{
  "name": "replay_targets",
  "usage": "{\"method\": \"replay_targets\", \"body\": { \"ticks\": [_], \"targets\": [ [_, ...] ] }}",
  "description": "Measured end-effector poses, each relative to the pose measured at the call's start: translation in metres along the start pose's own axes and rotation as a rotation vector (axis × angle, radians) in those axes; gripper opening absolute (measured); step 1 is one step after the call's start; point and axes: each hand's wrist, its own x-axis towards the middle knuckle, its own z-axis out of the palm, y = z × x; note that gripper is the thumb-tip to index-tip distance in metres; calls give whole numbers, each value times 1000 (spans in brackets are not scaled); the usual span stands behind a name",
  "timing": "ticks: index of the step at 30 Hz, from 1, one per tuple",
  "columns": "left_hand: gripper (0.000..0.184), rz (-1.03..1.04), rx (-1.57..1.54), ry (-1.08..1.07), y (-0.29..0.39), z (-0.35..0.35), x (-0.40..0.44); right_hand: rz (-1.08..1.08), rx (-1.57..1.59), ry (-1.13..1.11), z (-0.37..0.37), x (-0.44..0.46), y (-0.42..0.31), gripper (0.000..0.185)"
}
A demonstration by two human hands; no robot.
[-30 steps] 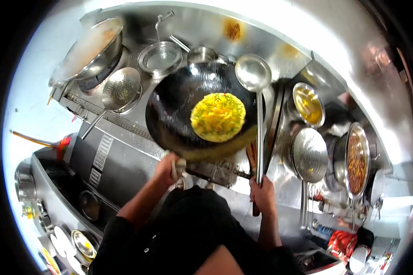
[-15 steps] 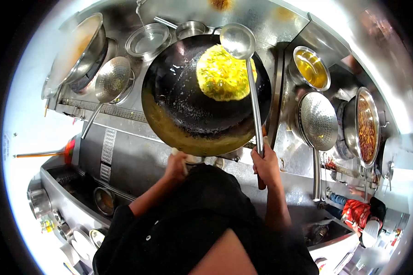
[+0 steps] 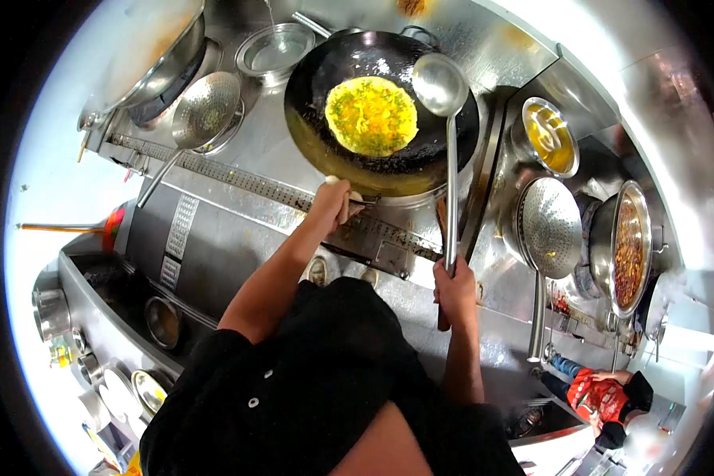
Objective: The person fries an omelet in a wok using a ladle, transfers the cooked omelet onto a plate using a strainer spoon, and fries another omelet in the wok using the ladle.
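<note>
My left hand is closed round a pale cloth at the near edge of a large black wok. In the wok lies a round yellow omelette flecked with green and orange, left of the wok's middle. My right hand grips the long handle of a steel ladle. The ladle's bowl hangs over the right part of the wok, right of the omelette. A brown wooden handle shows beside my right hand; whether the hand also holds it is unclear.
Perforated strainers rest left and right of the wok. At the right are a bowl of yellow oil and a bowl of red-brown food. A large steaming bowl stands at the upper left. A person in red is at the lower right.
The wok has moved away from my body and left hand has reached forward with it. The omelette has slid from the wok's upper right toward its left. The ladle stays over the wok's right side.
</note>
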Motion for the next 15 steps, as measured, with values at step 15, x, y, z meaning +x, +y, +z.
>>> {"method": "replay_targets", "body": {
  "ticks": [15],
  "targets": [
    [29, 93, -28, -37, -16, 21, 19, -234, -594, -251, -67, 15, -15, 62]
  ]
}}
